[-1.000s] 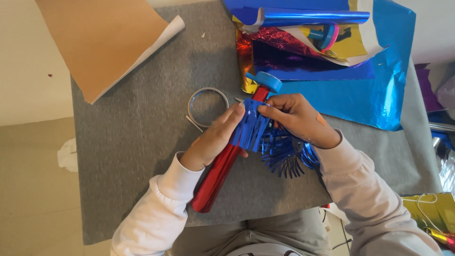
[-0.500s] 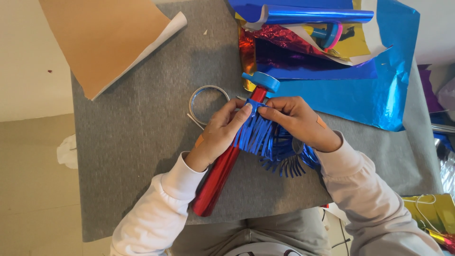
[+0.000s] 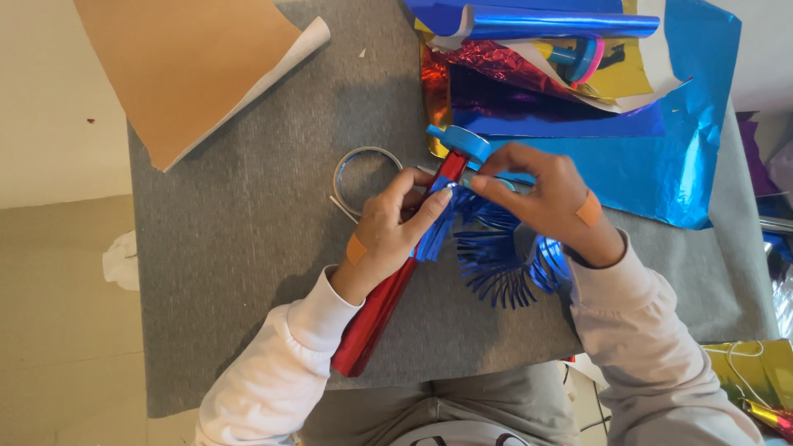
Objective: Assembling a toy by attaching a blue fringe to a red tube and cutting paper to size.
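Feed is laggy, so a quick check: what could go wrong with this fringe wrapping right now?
The blue foil fringe curls loose below the right hand; its thin strips could snag or tear if pulled tight. The left hand pins it against the red foil cone with the fingertips only, so the wrap may slip or unwind.

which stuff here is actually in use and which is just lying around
In use: left hand, right hand, red foil cone, blue fringe strip.
Lying about: tape ring, brown paper sheet, foil sheets.

Grey felt-covered table (image 3: 248, 248) with brown paper sheet (image 3: 190, 66), foil sheets (image 3: 677, 165), tape ring (image 3: 359, 177).
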